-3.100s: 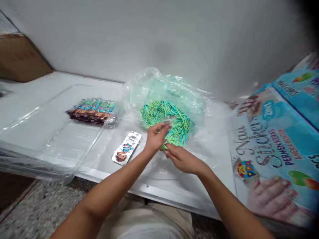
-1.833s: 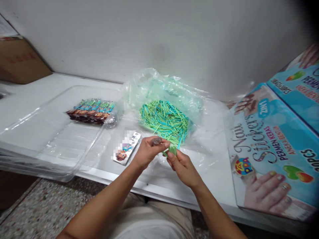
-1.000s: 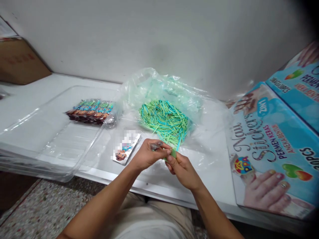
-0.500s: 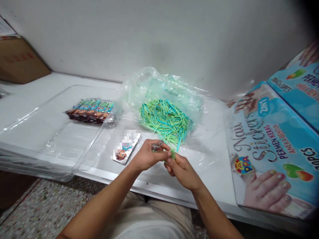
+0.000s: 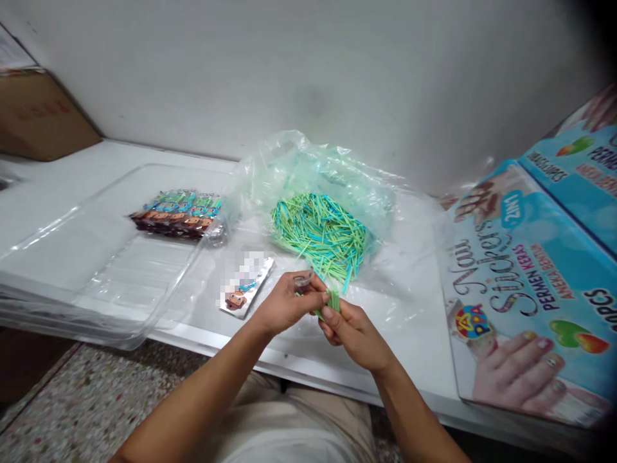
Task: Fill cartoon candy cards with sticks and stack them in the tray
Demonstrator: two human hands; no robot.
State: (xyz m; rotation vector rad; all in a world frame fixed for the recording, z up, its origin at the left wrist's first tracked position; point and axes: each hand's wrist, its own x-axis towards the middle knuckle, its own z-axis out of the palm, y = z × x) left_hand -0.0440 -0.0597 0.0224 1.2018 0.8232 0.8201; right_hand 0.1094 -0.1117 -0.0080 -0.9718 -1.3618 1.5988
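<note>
Near the table's front edge my two hands meet around a small bunch of thin green sticks [image 5: 333, 299]. My right hand [image 5: 354, 331] grips the bunch between thumb and fingers. At its near side, my left hand [image 5: 292, 302] pinches the sticks with thumb and forefinger. A small clear plastic piece [image 5: 303, 279] is tucked in the left hand's curled fingers; its kind is hard to make out. Just beyond lies a heap of green and blue sticks [image 5: 318, 235], spilling from an opened clear plastic bag [image 5: 289, 151]. A silver printed packet [image 5: 241, 299] lies left of my hands.
On the left, a clear plastic tray [image 5: 116, 257] holds a stack of printed packets [image 5: 178, 212]. A cardboard box [image 5: 43, 116] stands at the far left. Blue printed boxes [image 5: 525, 289] fill the right side. A wall [image 5: 270, 77] rises behind the white table [image 5: 405, 366].
More of the green sticks' tips show above the fingers, spread slightly wider. Both hands stay nearly in place. The view has shifted a little.
</note>
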